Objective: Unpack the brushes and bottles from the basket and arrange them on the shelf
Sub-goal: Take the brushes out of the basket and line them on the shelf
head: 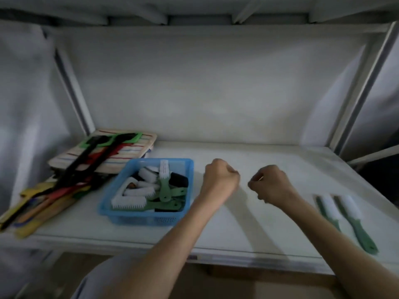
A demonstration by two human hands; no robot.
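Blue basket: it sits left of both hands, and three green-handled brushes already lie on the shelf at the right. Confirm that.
Not three: the head view shows two green-handled brushes on the shelf at the right. The blue basket does sit left of both hands.

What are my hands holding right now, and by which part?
Nothing visible. The left hand and right hand are both closed fists above the shelf, with no brush showing in either.

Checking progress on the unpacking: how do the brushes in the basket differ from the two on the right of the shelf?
The basket brushes lie jumbled, crossing one another inside the blue basket; the shelf brushes lie side by side, roughly parallel, on the bare shelf. The basket holds several; the shelf has two. Both kinds have green handles and white bristles.
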